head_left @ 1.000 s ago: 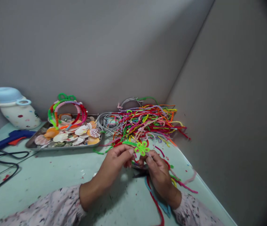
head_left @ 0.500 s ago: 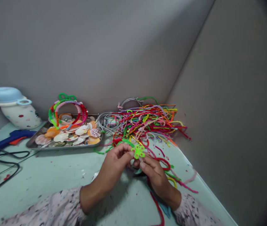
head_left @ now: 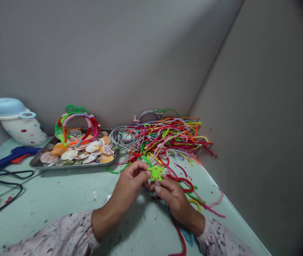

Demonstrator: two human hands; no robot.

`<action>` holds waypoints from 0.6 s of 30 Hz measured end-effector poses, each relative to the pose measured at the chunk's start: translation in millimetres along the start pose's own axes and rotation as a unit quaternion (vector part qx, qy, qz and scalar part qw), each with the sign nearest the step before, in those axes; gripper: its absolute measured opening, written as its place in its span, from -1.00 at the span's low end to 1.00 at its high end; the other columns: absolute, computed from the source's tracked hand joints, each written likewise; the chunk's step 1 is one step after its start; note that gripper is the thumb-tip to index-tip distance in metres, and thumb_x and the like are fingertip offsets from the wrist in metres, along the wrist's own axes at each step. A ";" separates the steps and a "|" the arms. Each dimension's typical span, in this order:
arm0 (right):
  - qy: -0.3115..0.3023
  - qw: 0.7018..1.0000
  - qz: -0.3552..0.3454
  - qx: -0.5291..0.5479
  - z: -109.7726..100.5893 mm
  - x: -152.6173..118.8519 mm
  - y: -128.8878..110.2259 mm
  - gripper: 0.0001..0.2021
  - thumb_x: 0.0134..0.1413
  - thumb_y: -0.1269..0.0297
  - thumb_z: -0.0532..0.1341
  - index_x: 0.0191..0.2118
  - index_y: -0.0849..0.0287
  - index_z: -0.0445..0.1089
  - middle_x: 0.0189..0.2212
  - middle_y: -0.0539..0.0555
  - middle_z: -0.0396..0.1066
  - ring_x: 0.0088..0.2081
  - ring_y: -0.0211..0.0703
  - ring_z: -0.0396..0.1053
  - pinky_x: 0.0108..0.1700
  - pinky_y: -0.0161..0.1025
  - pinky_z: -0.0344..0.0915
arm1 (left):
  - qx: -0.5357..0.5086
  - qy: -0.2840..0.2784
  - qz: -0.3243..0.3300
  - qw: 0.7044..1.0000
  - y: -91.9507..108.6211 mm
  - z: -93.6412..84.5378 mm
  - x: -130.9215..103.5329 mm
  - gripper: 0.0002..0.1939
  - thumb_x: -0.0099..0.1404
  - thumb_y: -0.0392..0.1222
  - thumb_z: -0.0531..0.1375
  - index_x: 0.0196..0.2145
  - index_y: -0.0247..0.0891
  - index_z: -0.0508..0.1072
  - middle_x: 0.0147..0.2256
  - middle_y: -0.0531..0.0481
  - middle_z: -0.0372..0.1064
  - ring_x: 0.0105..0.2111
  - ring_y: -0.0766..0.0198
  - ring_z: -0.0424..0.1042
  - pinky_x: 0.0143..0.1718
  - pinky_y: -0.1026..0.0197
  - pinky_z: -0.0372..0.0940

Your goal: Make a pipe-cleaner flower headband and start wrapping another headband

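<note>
A lime-green pipe-cleaner flower [head_left: 156, 173] with looped petals is held up between my hands, above the table's middle. My left hand [head_left: 133, 181] pinches it from the left with thumb and index finger. From the lower right, the fingers of my right hand [head_left: 174, 197] close on the flower's lower edge. A darker green pipe cleaner [head_left: 147, 161] sticks up behind the petals; whether it is joined to the flower I cannot tell. Under and beside my right hand lie a red pipe cleaner [head_left: 179, 236] and a light blue strip [head_left: 187, 236].
A metal tray [head_left: 74, 168] of seashells holds several pipe-cleaner hoops [head_left: 59, 129]. Beside it are coiled grey wire [head_left: 119, 142] and a heap of coloured pipe cleaners [head_left: 173, 137]. At left stand a blue-lidded bottle [head_left: 23, 129] and a blue glue gun [head_left: 2, 163] with a black cord [head_left: 10, 185].
The flower has tilted and shifted slightly left and down. My right hand's fingertips have moved a little left and lower, while the left hand stays nearly in place.
</note>
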State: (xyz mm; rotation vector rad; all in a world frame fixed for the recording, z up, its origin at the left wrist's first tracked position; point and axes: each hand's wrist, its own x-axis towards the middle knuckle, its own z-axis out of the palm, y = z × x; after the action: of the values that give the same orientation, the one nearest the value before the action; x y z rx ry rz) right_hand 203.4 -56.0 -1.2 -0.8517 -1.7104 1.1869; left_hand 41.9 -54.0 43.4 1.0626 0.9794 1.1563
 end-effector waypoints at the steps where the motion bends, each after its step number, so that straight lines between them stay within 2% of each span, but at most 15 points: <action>1: -0.002 1.000 -0.001 -0.003 0.2 -0.3 -0.1 -0.77 0.17 0.16 0.14 -0.32 0.17 0.46 -0.38 0.04 0.37 -0.32 -0.18 0.30 -0.23 -0.27 0.23 | -0.005 0.000 -0.002 1.000 0.5 0.4 -0.3 -0.91 0.12 -0.23 0.19 -0.41 -0.27 0.34 -0.55 0.12 0.27 -0.55 0.38 0.24 -0.46 0.31 0.14; 8: -0.019 1.000 -0.006 -0.007 1.3 -1.6 -1.1 -0.78 0.18 0.17 0.13 -0.34 0.15 0.45 -0.38 0.05 0.39 -0.31 -0.17 0.31 -0.22 -0.26 0.23 | -0.003 0.009 -0.005 1.000 1.1 1.9 -0.9 -0.93 0.08 -0.26 0.18 -0.44 -0.26 0.32 -0.56 0.12 0.28 -0.56 0.37 0.26 -0.46 0.31 0.15; 18: -0.020 1.000 -0.003 0.007 2.8 -1.3 -1.9 -0.78 0.17 0.17 0.14 -0.35 0.17 0.43 -0.38 0.05 0.37 -0.30 -0.16 0.31 -0.21 -0.26 0.23 | -0.012 -0.018 -0.013 1.000 -0.4 1.2 -1.3 -0.94 0.12 -0.25 0.16 -0.44 -0.27 0.31 -0.58 0.11 0.32 -0.57 0.37 0.27 -0.46 0.31 0.17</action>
State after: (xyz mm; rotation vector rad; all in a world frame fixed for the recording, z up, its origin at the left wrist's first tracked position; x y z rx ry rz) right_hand 201.3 -58.7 -0.2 -0.8180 -1.7342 1.2182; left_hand 42.9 -55.4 43.3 1.0449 0.9461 1.1216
